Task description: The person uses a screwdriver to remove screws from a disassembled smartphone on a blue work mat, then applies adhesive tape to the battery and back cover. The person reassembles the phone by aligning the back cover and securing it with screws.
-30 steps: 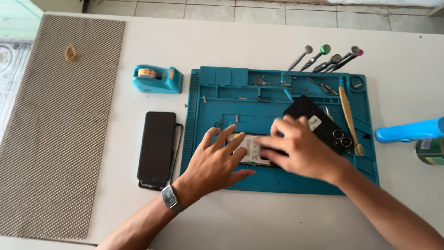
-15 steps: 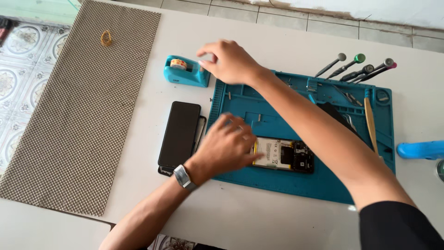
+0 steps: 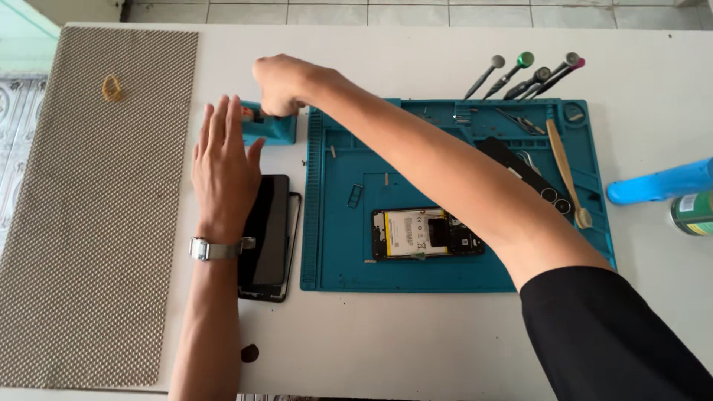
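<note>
White table, upper centre: our right hand seemingly pinches the tape dispenser; left hand hovers flat, open, beside it.

Screen: dark phone display panel, rect., glossy black, unlit, on white table just left of teal mat; its left edge and top partly covered by left hand and wrist.

Label 1: yellow/white rect. sticker on battery of opened phone, lying on the mat's lower middle; small dark print, illegible.

Label 2: green can at right frame edge, wrap label green w/ pale patch, mostly cut off.

No signs or packages seen.
</note>
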